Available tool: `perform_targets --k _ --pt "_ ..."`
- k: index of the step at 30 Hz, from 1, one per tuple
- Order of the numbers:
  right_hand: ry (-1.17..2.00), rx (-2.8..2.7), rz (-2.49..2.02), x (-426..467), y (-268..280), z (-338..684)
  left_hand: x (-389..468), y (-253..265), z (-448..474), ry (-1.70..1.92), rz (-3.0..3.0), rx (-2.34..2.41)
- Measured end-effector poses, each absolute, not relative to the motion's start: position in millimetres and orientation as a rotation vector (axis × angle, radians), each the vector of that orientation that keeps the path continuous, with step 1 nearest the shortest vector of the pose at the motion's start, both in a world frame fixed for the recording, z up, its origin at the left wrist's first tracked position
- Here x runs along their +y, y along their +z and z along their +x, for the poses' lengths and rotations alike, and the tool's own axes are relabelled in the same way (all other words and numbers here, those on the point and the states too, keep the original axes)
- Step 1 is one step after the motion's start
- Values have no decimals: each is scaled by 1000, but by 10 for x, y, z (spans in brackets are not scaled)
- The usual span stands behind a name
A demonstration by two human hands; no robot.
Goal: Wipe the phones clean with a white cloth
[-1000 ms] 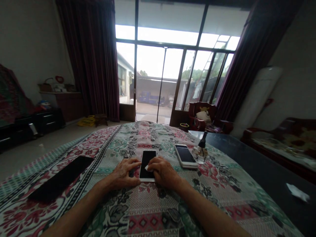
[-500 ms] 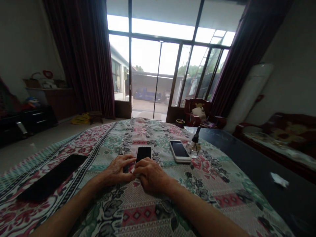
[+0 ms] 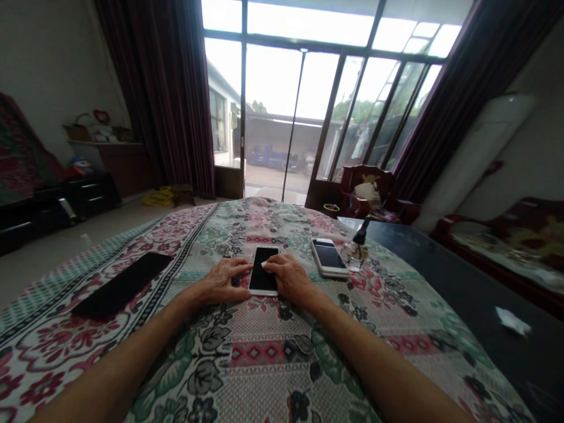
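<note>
A white-framed smartphone [image 3: 264, 285] with a dark screen lies flat on the patterned tablecloth in front of me. My left hand [image 3: 222, 281] grips its left side, fingers along the edge and thumb by the lower corner. Over the right half of the screen, my right hand [image 3: 291, 279] has its fingers pinched on a small white piece of tissue [image 3: 264, 265], which touches the glass. Most of that tissue is hidden under the fingers. To the right lies a second white phone [image 3: 328, 257], apparently stacked on another thing, beside a clear glass bottle [image 3: 353, 255] with a black top.
A long black flat panel [image 3: 123, 286] lies on the cloth at left. On the dark tabletop [image 3: 458, 288] at right is a crumpled white tissue [image 3: 512, 321]. Beyond the table stand a wooden chair [image 3: 368, 191] and glass doors [image 3: 277, 129].
My right hand has moved from the phone's lower end up to the right side of its screen, uncovering the lower part. My left hand stays at the left edge. The view has shifted slightly.
</note>
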State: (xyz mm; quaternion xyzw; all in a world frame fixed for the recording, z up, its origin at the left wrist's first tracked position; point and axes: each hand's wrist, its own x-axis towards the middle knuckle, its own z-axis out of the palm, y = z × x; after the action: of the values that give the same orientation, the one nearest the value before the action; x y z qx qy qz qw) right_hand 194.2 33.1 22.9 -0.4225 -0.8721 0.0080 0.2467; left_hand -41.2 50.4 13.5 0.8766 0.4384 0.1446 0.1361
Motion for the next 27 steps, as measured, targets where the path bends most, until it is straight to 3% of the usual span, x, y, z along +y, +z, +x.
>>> perform_targets --k 7,17,27 --pt "114 -2585 -873 102 283 1699 512 104 -403 460 2564 1245" --pt "40 -2331 -1230 341 264 1985 531 116 -445 496 2557 1154" --pt "22 -2497 -1114 166 272 1814 353 118 -100 675 2400 1491"
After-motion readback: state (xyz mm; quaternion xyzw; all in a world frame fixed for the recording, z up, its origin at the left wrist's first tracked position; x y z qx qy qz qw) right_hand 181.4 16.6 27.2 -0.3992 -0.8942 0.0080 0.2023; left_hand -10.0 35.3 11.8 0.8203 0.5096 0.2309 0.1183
